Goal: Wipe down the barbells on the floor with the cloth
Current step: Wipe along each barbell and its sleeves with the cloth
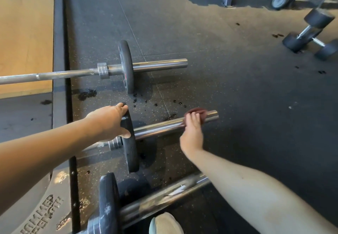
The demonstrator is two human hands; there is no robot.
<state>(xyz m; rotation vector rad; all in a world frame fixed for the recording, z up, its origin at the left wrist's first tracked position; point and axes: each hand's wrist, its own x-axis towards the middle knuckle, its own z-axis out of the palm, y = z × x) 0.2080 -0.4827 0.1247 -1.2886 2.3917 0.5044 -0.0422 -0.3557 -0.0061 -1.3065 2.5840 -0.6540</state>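
Three barbells lie side by side on the dark rubber floor. On the middle barbell (161, 126), my left hand (111, 122) grips the top rim of its black weight plate (130, 151). My right hand (192, 133) presses a dark red cloth (198, 113) around the chrome sleeve close to its outer end. The far barbell (159, 64) carries one black plate and stretches off to the left. The near barbell (161, 197) lies at the bottom, its sleeve smudged with white marks.
Dark wet spots dot the floor between the far and middle barbells. A wooden lifting platform (25, 32) with a grey frame lies to the left. Two dumbbells (311, 34) sit at the right, rack legs and a wheel (279, 0) behind them. My shoe (164, 224) shows at the bottom.
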